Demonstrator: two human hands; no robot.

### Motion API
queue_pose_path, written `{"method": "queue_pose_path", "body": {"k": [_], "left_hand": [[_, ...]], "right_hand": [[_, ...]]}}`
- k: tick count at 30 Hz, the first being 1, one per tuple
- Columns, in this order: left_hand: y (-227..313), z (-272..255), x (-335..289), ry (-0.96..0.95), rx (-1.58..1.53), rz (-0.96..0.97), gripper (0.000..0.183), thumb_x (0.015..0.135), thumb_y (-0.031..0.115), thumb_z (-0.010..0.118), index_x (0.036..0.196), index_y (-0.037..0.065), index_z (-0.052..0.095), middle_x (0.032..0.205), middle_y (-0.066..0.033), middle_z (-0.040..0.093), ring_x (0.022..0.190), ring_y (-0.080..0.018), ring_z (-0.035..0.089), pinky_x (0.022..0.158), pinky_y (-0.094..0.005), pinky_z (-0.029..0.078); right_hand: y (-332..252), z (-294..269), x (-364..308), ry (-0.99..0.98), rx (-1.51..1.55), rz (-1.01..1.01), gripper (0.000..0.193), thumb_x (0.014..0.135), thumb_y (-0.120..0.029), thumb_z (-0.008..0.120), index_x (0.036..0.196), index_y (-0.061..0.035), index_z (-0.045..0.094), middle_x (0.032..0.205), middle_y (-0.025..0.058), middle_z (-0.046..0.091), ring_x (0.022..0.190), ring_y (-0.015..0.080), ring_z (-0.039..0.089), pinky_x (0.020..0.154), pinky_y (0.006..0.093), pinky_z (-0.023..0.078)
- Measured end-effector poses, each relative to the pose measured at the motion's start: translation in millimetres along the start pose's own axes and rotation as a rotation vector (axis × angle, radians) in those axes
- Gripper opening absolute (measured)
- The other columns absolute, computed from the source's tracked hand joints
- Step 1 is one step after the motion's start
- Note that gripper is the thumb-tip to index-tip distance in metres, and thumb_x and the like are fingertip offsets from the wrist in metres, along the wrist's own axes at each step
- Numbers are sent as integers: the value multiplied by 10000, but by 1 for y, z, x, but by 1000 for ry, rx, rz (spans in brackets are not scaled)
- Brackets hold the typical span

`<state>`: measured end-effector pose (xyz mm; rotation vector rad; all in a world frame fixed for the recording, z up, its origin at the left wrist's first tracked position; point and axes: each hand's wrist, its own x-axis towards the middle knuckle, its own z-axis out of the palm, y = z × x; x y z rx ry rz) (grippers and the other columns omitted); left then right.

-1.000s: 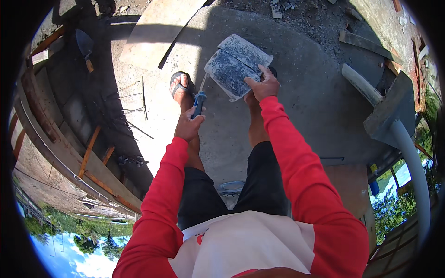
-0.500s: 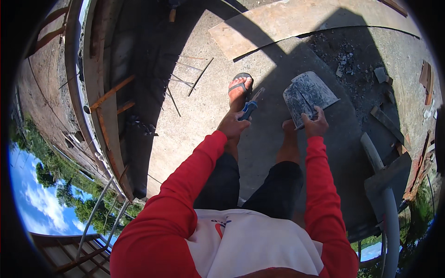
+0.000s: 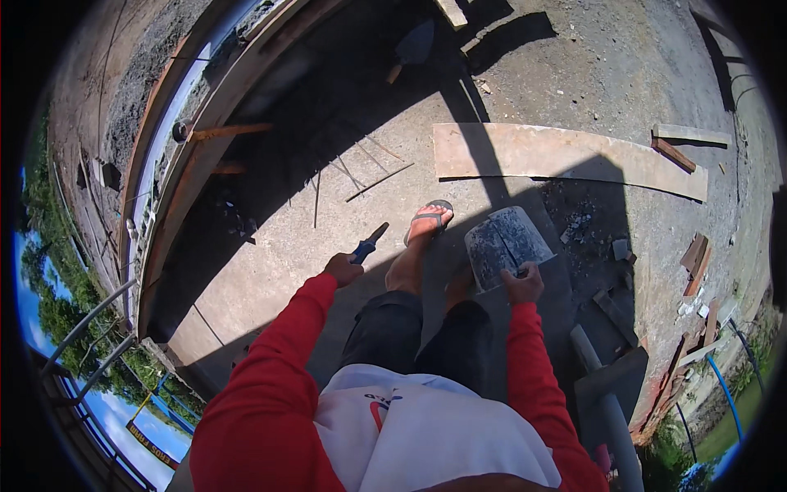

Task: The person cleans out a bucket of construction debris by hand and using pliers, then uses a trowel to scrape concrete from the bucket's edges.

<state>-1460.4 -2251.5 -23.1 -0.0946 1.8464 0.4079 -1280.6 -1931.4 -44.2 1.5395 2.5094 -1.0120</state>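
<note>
My left hand (image 3: pixel 343 269) is closed round a blue-and-black-handled hand tool (image 3: pixel 371 243), whose narrow dark end points ahead and to the right. Its exact kind is too small to tell. With fingers pinched on the near edge, my right hand (image 3: pixel 523 283) grips a scuffed grey-white, bucket-like piece (image 3: pixel 507 240). A dark slit runs down the middle of that piece toward my fingers. The hands are well apart, and the tool does not touch the piece. My sandalled foot (image 3: pixel 428 220) shows between them; the other foot is mostly hidden.
Thin rods (image 3: pixel 379 183) lie on the concrete ahead. Beyond is a long board (image 3: pixel 566 156); a trowel (image 3: pixel 414 45) lies in far shadow. Rubble (image 3: pixel 578 225) and wood scraps (image 3: pixel 697 262) are at right, near a grey pipe (image 3: pixel 607 394). A formwork wall (image 3: pixel 184 139) curves along the left.
The view has turned and shifted. My left hand with the tool has moved left, farther from the right hand. The bucket-like piece stays in my right hand, and more ground shows ahead.
</note>
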Motion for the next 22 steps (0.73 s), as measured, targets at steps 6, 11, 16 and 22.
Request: {"method": "queue_pose_path", "body": {"k": [6, 11, 16, 22], "left_hand": [[-112, 35, -91, 149, 92, -277, 302, 607, 282, 490, 706, 12, 580, 702, -195, 567, 677, -308, 560, 616, -385, 423], [-171, 121, -195, 246, 256, -118, 270, 607, 254, 481, 680, 10, 570, 715, -208, 563, 688, -356, 540, 626, -416, 415], [-208, 198, -254, 241, -298, -336, 267, 625, 245, 455, 675, 4, 560, 688, -193, 559, 667, -354, 538, 610, -415, 417], [-225, 234, -290, 453, -195, -111, 245, 644, 194, 472, 758, 4, 576, 714, -193, 570, 671, -274, 576, 610, -415, 427]], "right_hand": [[-30, 7, -9, -129, 165, -205, 329, 477, -184, 714, 653, -55, 468, 570, 31, 456, 508, 129, 448, 501, 249, 398], [-69, -66, -36, -378, 334, -359, 636, 448, -156, 746, 984, -68, 416, 867, 83, 524, 762, 166, 524, 610, 280, 450], [-109, -114, -63, -643, 560, -349, 825, 518, 7, 693, 1204, -22, 234, 1032, 122, 468, 921, 203, 500, 700, 294, 479], [-172, -126, -138, -853, 452, -255, 752, 553, 38, 647, 1195, 39, 255, 957, 124, 514, 765, 170, 561, 553, 209, 465]]}}
